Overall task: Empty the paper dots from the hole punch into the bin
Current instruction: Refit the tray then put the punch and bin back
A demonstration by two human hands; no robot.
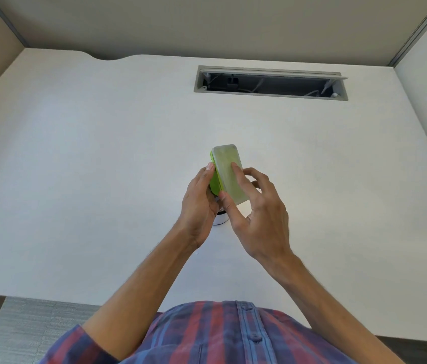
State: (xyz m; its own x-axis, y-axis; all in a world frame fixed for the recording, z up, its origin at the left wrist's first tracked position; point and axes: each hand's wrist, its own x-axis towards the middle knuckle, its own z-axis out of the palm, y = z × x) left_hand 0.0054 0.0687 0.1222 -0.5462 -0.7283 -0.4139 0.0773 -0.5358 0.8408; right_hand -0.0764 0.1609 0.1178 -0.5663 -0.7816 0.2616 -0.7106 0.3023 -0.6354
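Note:
A green hole punch [224,168] with a cloudy translucent base cover is held up above the white desk [102,153], its base turned toward me. My left hand [199,206] grips its green body from the left side. My right hand [257,214] touches the translucent cover, with the index finger laid on its face and the thumb at its lower edge. Just below the hands, a small white round container with a dark rim [219,218] stands on the desk, mostly hidden behind my left hand.
A long open cable slot [270,84] with wires inside is set into the desk's far side. Partition walls stand behind and at both sides. The desk's near edge runs in front of my plaid shirt [220,334].

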